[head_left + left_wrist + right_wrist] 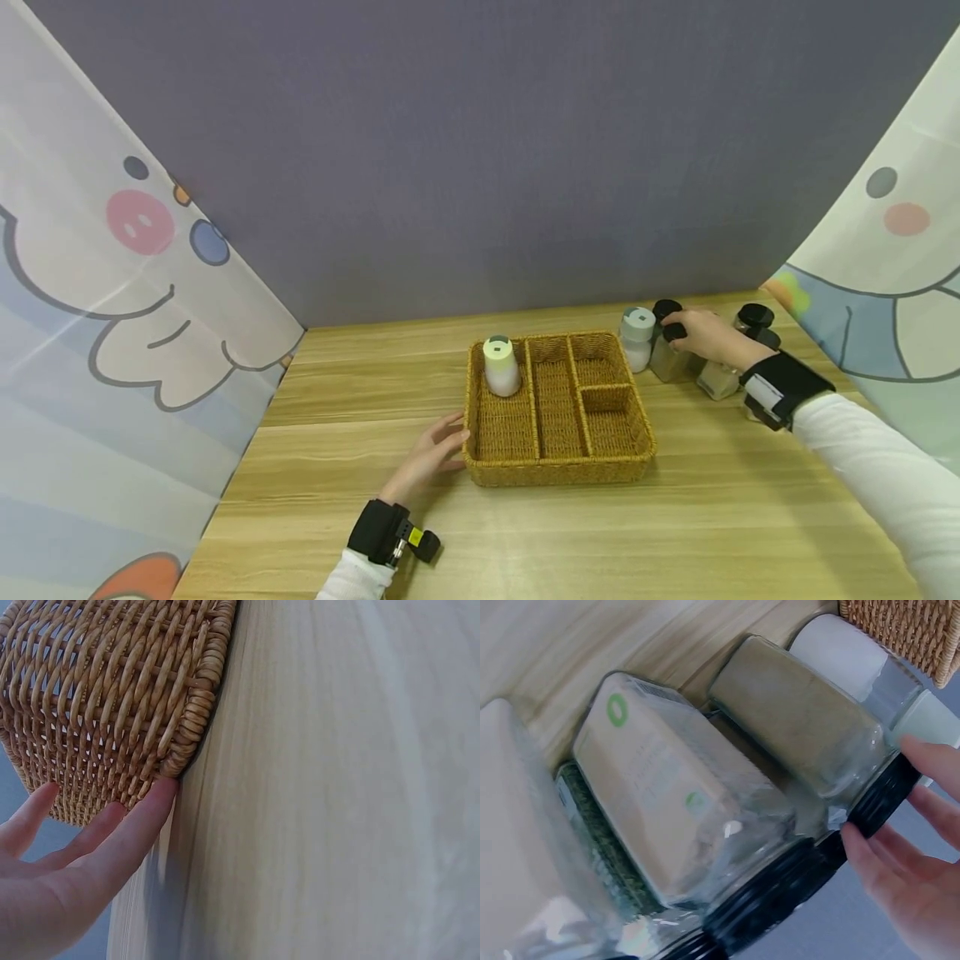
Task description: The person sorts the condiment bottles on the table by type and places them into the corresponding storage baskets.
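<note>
Two hands at work: left hand (427,457) open, fingertips (154,796) against the basket (558,475) at its near left corner; right hand (701,333) curled over the black lid of a jar (810,724) in the tight cluster just right of the basket. Risk one: knocking neighbouring jars (667,802) over, packed glass touching glass. Risk two: slipping grip, fingers only on the lid rim. Risk three: clipping the white bottle (637,337) beside the basket wall, or the one (501,367) already standing in the left compartment.

wooden table (675,525) | wicker basket (558,471) centre | spice jars (678,360) back right, beside basket
</note>
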`<action>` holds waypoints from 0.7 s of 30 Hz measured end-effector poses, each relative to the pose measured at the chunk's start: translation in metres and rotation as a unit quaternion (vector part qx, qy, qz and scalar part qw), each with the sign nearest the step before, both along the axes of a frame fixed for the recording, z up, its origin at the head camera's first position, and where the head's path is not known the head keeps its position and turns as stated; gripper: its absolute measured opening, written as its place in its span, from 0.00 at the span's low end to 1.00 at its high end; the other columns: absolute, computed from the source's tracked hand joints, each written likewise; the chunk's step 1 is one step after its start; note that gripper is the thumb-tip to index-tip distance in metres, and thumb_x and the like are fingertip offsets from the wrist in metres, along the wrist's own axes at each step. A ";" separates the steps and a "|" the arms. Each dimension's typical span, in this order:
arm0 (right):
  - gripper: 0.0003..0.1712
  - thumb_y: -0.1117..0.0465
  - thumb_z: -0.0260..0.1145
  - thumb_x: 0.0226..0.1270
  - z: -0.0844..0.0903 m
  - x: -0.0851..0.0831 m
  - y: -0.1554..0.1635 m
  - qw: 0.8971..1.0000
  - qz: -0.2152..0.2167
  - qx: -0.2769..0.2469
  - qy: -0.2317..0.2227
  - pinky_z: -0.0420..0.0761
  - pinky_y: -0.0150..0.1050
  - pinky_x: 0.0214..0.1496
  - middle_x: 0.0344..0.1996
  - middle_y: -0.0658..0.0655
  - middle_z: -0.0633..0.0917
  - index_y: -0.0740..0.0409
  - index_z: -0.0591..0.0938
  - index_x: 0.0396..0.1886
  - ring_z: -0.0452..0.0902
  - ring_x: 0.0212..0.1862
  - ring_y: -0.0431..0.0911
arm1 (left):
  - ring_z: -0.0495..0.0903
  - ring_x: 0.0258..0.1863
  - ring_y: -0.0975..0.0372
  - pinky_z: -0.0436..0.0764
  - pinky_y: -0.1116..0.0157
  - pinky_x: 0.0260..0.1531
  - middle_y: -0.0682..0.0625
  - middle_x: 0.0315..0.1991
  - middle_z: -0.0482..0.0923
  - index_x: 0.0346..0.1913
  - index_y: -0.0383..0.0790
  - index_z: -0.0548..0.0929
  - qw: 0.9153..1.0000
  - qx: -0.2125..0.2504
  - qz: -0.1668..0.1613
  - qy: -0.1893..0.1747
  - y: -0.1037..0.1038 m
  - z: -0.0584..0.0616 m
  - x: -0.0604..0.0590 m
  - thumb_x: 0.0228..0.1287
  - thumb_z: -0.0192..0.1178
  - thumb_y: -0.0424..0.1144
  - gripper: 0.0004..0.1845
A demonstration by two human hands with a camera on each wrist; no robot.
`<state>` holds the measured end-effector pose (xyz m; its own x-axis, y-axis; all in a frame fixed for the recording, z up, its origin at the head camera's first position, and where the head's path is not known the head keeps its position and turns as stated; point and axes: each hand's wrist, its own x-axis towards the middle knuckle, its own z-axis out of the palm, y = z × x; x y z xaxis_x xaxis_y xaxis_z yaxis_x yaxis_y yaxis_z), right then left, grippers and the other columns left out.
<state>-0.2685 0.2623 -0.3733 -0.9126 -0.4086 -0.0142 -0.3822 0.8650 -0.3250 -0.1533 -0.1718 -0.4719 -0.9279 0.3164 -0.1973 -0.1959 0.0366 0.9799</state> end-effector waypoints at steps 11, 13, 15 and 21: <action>0.22 0.72 0.63 0.52 0.005 -0.002 -0.008 0.999 0.007 0.048 -0.011 0.76 0.48 0.36 0.45 0.78 0.72 0.77 0.71 0.48 0.70 0.45 0.67 | 0.62 0.58 0.43 0.74 0.53 0.48 0.29 0.62 0.54 0.66 0.34 0.52 1.000 0.000 0.000 0.001 0.000 -0.001 -0.001 0.62 0.54 0.43 0.35; 0.21 0.73 0.62 0.51 0.005 -0.003 -0.009 0.999 0.010 0.045 -0.008 0.76 0.47 0.35 0.44 0.77 0.73 0.77 0.72 0.47 0.70 0.44 0.66 | 0.62 0.58 0.43 0.74 0.53 0.48 0.29 0.62 0.54 0.66 0.34 0.52 1.000 0.002 -0.001 0.000 0.000 -0.002 -0.002 0.62 0.54 0.43 0.35; 0.20 0.73 0.62 0.51 0.006 -0.004 -0.009 0.999 0.017 0.045 -0.004 0.75 0.46 0.32 0.43 0.77 0.74 0.78 0.72 0.45 0.71 0.42 0.66 | 0.62 0.58 0.42 0.74 0.53 0.48 0.29 0.62 0.54 0.66 0.34 0.52 1.000 0.003 -0.002 0.000 -0.001 -0.002 -0.002 0.62 0.54 0.43 0.34; 0.20 0.73 0.62 0.50 0.008 -0.004 -0.012 0.998 0.027 0.054 -0.009 0.75 0.45 0.32 0.41 0.76 0.75 0.78 0.72 0.44 0.71 0.42 0.66 | 0.61 0.58 0.42 0.75 0.54 0.48 0.29 0.62 0.54 0.66 0.34 0.53 1.000 -0.004 -0.001 0.000 -0.002 -0.002 -0.002 0.61 0.54 0.43 0.35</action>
